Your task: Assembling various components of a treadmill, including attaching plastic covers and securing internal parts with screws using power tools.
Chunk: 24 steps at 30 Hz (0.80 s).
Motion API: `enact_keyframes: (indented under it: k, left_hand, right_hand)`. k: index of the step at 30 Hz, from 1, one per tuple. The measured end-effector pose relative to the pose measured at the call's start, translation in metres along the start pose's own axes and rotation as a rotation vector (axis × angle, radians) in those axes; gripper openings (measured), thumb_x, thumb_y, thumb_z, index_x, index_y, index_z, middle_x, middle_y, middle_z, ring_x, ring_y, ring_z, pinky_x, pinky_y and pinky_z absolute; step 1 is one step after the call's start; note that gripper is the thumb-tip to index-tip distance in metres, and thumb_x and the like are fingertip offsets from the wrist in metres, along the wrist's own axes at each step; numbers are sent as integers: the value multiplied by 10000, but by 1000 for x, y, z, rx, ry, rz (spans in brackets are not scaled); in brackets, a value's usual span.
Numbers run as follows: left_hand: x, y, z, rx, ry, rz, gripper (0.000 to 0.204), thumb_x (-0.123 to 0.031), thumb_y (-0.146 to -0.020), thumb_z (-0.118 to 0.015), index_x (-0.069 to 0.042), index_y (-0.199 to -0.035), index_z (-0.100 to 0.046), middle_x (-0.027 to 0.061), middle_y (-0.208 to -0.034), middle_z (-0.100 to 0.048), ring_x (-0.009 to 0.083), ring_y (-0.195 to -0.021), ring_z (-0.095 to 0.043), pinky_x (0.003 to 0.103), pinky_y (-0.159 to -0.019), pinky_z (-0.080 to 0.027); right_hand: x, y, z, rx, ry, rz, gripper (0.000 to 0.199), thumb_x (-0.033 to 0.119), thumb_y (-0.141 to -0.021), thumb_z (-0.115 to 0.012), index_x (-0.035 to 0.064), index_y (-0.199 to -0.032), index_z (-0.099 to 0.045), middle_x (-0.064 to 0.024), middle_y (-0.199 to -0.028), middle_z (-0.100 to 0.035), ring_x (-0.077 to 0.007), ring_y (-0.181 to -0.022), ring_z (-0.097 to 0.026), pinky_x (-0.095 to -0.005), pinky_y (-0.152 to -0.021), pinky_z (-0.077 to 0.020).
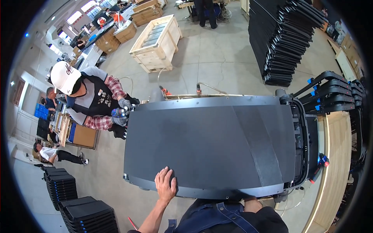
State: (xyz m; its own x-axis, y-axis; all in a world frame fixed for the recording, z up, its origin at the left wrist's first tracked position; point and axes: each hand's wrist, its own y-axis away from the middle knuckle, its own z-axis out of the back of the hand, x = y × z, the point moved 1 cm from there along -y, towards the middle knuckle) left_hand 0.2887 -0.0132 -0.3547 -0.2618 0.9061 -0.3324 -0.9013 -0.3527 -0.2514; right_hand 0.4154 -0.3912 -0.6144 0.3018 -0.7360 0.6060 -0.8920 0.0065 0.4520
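Observation:
In front of me lies a treadmill deck (194,143) with a flat black belt and dark metal side rails. My left hand (166,184) rests on its near edge, left of the middle, palm down and fingers stretched out over the rail and belt. It holds nothing. Of my right arm only a patch of forearm (253,205) shows beside my dark apron (217,217); the hand is hidden at or below the near rail. At the deck's left end a co-worker's gloved hands (121,112) hold a blue power tool (118,112).
A wooden crate (165,46) stands beyond the deck. Black panels (283,42) are stacked at the far right, above black curved frames (330,93). A red and blue tool (321,166) hangs at the right end, by a wooden bench (332,163). More black stacks (89,215) stand lower left.

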Motion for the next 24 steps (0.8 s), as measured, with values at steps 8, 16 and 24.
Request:
enact_keyframes:
  k: [8, 16, 24]
  left_hand:
    - [-1, 2, -1, 1, 5, 26, 396, -205, -881, -649, -93, -1259, -616, 123, -1370, -573, 336, -1273, -518, 515, -1107, -360]
    - [-5, 0, 11, -11, 24, 8, 396, -176, -874, -645, -69, -1254, -615, 140, -1372, -572, 348, -1269, -523, 499, -1099, -366]
    - [7, 14, 12, -81, 81, 12, 403, -243, -867, -697, -72, -1228, -644, 130, -1357, -583, 328, -1279, -520, 489, -1103, -368]
  right_hand:
    - [21, 67, 67, -66, -96, -165, 227, 285, -979, -602, 71, -1028, -660, -16, -951, -676, -146, -826, -613, -284, -639, -511]
    - [24, 29, -73, -153, -122, -322, 230, 292, -983, -595, 77, -1027, -663, -17, -951, -677, -147, -828, -613, -285, -633, -510]
    - [21, 79, -70, -257, -177, -438, 233, 300, -986, -589, 83, -1025, -665, -18, -950, -678, -148, -830, -613, -286, -626, -509]
